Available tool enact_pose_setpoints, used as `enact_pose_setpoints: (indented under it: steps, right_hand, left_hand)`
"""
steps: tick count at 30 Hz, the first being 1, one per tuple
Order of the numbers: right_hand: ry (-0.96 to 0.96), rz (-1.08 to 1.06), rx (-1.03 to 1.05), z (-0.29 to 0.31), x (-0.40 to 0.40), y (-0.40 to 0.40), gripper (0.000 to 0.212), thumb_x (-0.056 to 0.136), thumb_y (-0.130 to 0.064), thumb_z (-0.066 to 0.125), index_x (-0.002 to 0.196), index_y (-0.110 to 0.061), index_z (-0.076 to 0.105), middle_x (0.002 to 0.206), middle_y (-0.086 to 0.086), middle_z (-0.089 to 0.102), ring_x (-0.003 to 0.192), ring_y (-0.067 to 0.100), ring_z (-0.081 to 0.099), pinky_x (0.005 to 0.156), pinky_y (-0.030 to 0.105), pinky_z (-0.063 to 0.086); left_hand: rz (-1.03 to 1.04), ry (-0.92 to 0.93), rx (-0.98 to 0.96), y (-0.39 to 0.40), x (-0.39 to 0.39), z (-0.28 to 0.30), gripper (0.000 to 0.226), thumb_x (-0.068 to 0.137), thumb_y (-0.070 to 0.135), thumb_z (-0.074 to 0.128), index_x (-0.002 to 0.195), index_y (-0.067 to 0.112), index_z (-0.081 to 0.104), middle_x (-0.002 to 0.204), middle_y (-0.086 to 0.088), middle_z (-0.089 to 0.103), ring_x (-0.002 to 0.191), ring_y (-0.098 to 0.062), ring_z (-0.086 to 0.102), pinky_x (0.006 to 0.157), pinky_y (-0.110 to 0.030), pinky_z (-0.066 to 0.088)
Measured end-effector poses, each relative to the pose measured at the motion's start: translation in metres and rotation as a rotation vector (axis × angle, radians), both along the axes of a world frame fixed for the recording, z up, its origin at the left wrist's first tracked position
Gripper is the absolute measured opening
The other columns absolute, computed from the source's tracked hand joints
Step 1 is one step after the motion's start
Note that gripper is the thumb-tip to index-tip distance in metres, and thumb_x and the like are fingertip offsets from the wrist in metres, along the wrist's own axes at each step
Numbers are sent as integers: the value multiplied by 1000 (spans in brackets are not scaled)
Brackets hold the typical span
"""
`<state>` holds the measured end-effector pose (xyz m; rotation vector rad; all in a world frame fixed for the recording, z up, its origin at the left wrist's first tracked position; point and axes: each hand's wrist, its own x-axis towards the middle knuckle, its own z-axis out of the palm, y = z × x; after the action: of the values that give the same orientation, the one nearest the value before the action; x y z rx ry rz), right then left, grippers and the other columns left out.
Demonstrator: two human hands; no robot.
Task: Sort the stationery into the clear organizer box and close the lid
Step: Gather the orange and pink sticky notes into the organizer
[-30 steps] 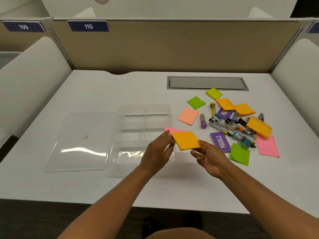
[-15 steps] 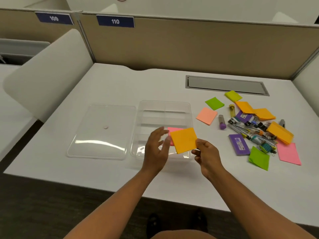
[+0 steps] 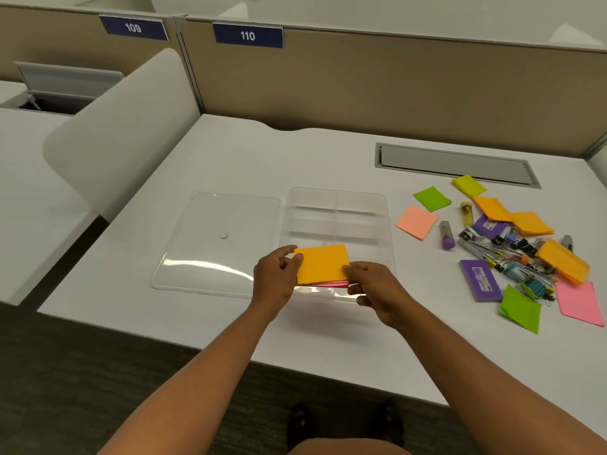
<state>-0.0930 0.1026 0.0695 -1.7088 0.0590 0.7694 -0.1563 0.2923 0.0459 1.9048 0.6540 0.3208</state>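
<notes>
While both hands' fingers (image 3: 297,257) pinch orange pad (image 3: 322,263)

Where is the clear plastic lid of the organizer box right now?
The clear plastic lid lies flat on the white desk, immediately left of the clear organizer box, beside the left hand.

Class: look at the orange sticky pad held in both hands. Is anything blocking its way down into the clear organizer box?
Nothing visible blocks it. The orange sticky pad sits on a pink pad over the open organizer box; the lid lies aside, left.
</notes>
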Motion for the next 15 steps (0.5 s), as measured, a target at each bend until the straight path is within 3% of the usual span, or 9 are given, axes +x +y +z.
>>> enact_pose_setpoints:
  steps: [3,6,10,15]
  right_hand:
    - [-39,-17,-68,0,5,4,16,93,-21,60,96,-11,72,78,5,63,63,16,51,50,25,38]
    - [-87,-118,-109,-4,4,9,17,91,-17,61,90,-3,71,77,10,62,58,17,48,47,26,32]
    - [-99,-97,-171,-7,0,25,21,88,-17,61,85,3,69,76,12,66,55,17,50,46,24,30]
    - [-114,32,-277,-16,-3,46,22,88,-16,60,78,1,70,80,20,71,54,19,53,45,25,31]
  left_hand:
    - [32,-1,162,7,-3,0,23,97,31,54,109,19,70,98,1,70,86,-15,64,67,-17,44]
    - [74,39,268,14,-7,-3,24,96,29,56,115,20,66,111,0,62,91,-18,64,71,-17,43]
    - [10,158,294,20,-8,-9,33,93,21,59,126,17,61,122,-5,56,102,-20,61,79,-22,41]
    - [-8,155,292,26,-8,-11,33,92,9,59,124,14,63,121,-7,61,107,-21,61,83,-20,39]
